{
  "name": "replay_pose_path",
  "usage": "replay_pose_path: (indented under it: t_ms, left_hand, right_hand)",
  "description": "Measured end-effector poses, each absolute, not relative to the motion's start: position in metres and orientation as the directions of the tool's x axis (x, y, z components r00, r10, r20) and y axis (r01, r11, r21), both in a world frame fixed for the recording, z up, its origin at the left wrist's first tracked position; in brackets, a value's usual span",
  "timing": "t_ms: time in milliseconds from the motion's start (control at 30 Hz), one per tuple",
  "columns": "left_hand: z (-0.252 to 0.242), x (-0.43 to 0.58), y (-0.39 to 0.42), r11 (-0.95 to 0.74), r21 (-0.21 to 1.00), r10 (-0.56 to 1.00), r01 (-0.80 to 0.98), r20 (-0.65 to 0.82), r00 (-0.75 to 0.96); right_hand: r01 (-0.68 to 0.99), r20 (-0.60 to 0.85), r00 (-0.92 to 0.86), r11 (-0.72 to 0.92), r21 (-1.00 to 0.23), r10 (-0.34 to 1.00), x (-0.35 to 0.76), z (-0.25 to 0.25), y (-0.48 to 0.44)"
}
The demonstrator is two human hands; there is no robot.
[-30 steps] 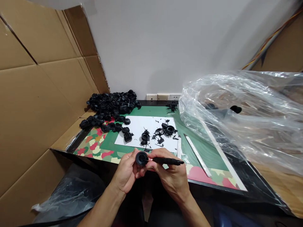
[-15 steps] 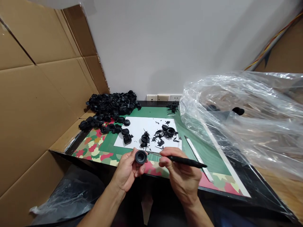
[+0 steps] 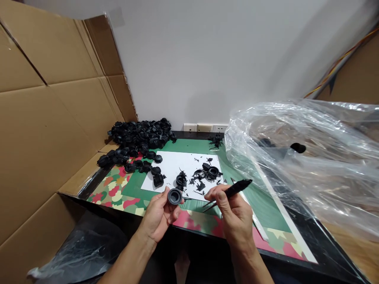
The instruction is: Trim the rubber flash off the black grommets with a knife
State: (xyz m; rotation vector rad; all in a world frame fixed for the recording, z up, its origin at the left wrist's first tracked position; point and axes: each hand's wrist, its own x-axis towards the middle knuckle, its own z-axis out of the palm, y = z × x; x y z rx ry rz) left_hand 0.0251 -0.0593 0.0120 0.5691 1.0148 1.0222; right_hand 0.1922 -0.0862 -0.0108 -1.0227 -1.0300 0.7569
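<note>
My left hand (image 3: 160,213) is closed on a round black rubber part (image 3: 175,196), its hollow, ringed face turned up toward me. Closed around black-handled tweezers (image 3: 237,189), my right hand (image 3: 237,215) is to the right of that part and apart from it. The two thin tips of the tweezers slant down to the left over the mat. Just beyond my hands, a white sheet (image 3: 170,159) carries similar black rubber parts (image 3: 213,172) and scattered black scraps (image 3: 201,186).
A heap of black rubber parts (image 3: 139,134) lies at the back left beside a cardboard wall (image 3: 74,106). A white strip (image 3: 260,230) rests on the green mat (image 3: 266,201). Clear plastic sheeting (image 3: 296,173) covers the right side. Black scraps (image 3: 216,141) are piled near the wall sockets.
My right hand has turned, swinging the tweezers' handle upward and drawing their tips away from the rubber part. My left hand keeps its hold. The view has shifted slightly.
</note>
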Motion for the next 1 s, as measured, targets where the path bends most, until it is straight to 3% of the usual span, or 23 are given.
replay_pose_path:
  t_ms: [133,367,700,933,1000]
  left_hand:
    - [0.009,0.024,-0.054,0.419,0.807,0.907,-0.415,-0.389,0.160]
    - [0.004,0.026,-0.041,0.093,0.982,0.995,-0.167,-0.099,-0.029]
    - [0.009,0.033,-0.037,0.091,0.977,0.995,-0.193,-0.099,-0.031]
    - [0.010,0.032,-0.039,0.052,0.994,0.999,-0.098,-0.051,0.012]
    - [0.010,0.031,-0.040,0.030,0.998,1.000,-0.059,-0.029,0.007]
  right_hand:
    - [-0.122,0.200,0.289,0.243,-0.962,0.936,0.190,-0.008,-0.084]
    - [-0.043,0.126,0.310,0.146,-0.988,0.942,0.190,-0.018,-0.070]
    - [-0.026,0.014,0.189,0.019,-0.999,0.982,0.183,-0.012,-0.062]
    - [-0.169,0.017,0.105,0.034,-0.985,0.994,0.164,-0.009,-0.057]
    - [-0.257,-0.046,0.105,-0.017,-0.966,0.993,0.159,-0.011,-0.057]
